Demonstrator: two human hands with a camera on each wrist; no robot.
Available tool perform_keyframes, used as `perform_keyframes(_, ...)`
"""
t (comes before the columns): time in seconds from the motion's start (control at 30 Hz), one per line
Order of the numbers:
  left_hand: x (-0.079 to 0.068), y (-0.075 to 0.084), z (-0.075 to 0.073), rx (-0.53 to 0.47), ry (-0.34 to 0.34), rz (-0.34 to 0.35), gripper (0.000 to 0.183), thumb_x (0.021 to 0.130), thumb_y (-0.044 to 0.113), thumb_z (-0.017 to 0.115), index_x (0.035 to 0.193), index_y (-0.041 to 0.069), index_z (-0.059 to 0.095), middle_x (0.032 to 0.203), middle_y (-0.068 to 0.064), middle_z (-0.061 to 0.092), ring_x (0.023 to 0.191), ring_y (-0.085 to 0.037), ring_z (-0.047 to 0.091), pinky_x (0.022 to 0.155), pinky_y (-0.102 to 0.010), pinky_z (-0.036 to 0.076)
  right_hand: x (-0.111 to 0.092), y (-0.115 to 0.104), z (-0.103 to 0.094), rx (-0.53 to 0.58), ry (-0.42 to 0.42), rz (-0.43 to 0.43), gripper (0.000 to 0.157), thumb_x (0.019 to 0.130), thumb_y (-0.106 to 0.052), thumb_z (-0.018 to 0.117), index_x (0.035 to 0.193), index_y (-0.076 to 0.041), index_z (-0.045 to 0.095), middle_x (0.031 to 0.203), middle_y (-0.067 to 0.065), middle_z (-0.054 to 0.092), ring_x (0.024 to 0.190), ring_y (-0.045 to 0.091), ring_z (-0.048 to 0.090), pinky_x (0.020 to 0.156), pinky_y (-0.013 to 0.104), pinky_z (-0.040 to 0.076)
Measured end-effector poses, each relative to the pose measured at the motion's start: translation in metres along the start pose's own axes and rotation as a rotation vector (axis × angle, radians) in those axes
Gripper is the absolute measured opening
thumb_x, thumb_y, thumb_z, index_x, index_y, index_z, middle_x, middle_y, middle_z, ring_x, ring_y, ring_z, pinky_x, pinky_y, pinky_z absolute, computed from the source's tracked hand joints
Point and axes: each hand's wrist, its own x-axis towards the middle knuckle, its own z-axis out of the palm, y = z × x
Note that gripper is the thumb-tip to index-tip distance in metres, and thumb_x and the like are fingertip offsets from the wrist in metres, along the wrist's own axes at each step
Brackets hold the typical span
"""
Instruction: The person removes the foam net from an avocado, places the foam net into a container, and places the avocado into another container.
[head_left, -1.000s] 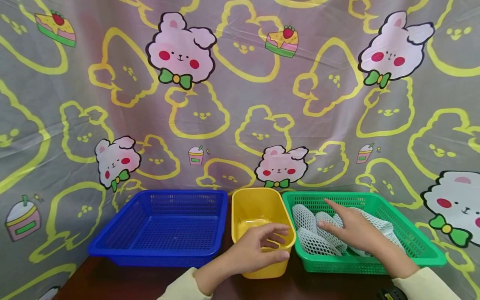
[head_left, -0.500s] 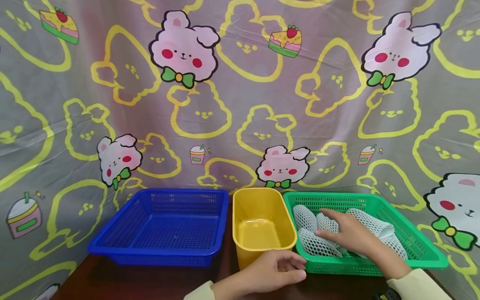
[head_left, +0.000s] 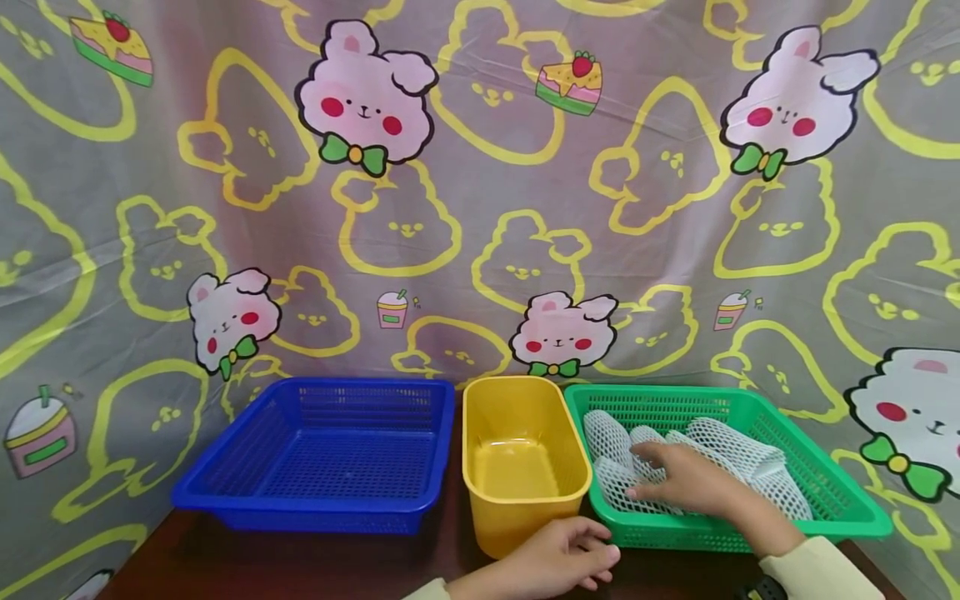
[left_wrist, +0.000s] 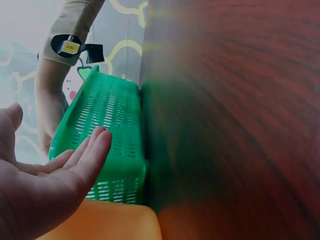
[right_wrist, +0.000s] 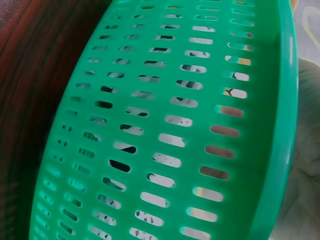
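In the head view several pale white mesh-sleeved bundles (head_left: 619,483) lie in the green basket (head_left: 675,533) on the right; what the mesh covers is hidden. Over the front-left bundles is my right hand (head_left: 693,482), thumb and fingers spread apart and close to the mesh; whether they touch it cannot be told. The right wrist view has mostly the basket's slotted wall (right_wrist: 165,120), with the hand's edge behind the rim. My left hand (head_left: 558,557) hovers before the yellow bin (head_left: 491,525), near the basket's front corner, with fingers loosely bent and nothing in them.
A blue slotted basket (head_left: 300,504) stands on the left of the dark wooden table (head_left: 315,567), with the yellow bin between the two baskets. Behind them hangs a patterned curtain (head_left: 465,200). A dark strapped device (left_wrist: 70,47) is on the right wrist.
My left hand has moved down and right, from over the yellow bin to its front. The right hand has lowered slightly toward the front-left mesh bundles.
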Motion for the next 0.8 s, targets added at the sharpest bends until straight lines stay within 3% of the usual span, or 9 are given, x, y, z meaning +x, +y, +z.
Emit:
perform_keyframes(0.23,0.007,-0.007,0.007,-0.058,0.032,0.045,0.026,0.101,0.013,0.054,0.120,-0.005,0.053,0.102,-0.012,0.067,0.091,-0.030,0.069,0.073,-0.038,0.057,0.000,0.001,0.003,0.014,-0.071,-0.025,0.065,0.081,-0.038,0.078,0.125,0.005,0.058,0.118,0.018,0.063,0.102,0.037,0.061,0.082,0.054,0.050)
perform_keyframes(0.53,0.016,-0.014,0.017,-0.206,0.042,0.111,0.020,0.104,0.011,0.046,0.111,-0.006,0.050,0.107,-0.031,0.063,0.098,-0.052,0.060,0.076,-0.048,0.055,0.005,-0.001,0.004,-0.001,-0.120,0.024,0.060,0.077,-0.032,0.082,0.120,0.004,0.061,0.113,0.016,0.064,0.101,0.036,0.062,0.086,0.056,0.048)
perform_keyframes(0.8,0.020,-0.016,0.023,-0.319,0.060,0.091,0.016,0.105,0.017,0.042,0.103,0.003,0.048,0.111,-0.032,0.062,0.101,-0.047,0.062,0.079,-0.045,0.055,0.011,0.002,0.007,-0.020,-0.175,0.084,0.059,0.077,-0.025,0.083,0.122,0.006,0.060,0.118,0.019,0.062,0.111,0.041,0.056,0.094,0.059,0.041)
